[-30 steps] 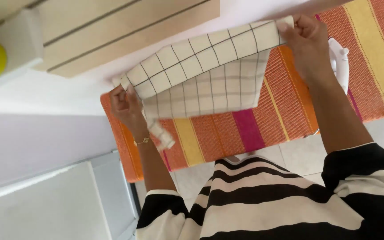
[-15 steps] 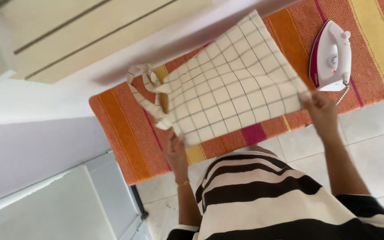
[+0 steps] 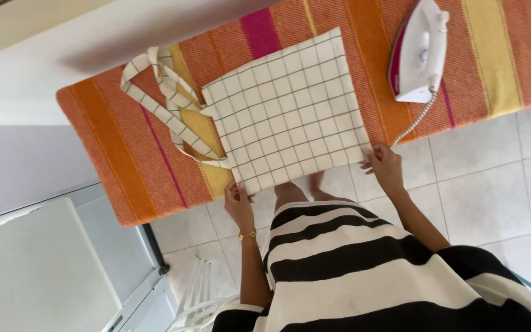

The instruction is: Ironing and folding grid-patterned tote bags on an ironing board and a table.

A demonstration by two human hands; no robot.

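Observation:
A cream tote bag with a dark grid pattern (image 3: pixel 287 110) lies flat on an ironing board with an orange, pink and yellow striped cover (image 3: pixel 130 154). Its long straps (image 3: pixel 161 98) trail off to the left over the cover. My left hand (image 3: pixel 239 204) pinches the bag's near left corner at the board's front edge. My right hand (image 3: pixel 383 166) holds the near right corner. A white and pink iron (image 3: pixel 418 52) stands on the board to the right of the bag, with its braided cord (image 3: pixel 413 123) running down toward my right hand.
White floor tiles (image 3: pixel 493 172) lie below the board. A pale cabinet or appliance (image 3: pixel 32 270) stands at the lower left beside a white wire rack (image 3: pixel 201 295). A wooden furniture edge (image 3: pixel 19 18) shows at the top left. My black and cream striped garment (image 3: pixel 364 270) fills the foreground.
The bag, held up by its corners a second ago, has been laid flat on the board. Both hands have come down to its near corners at the front edge.

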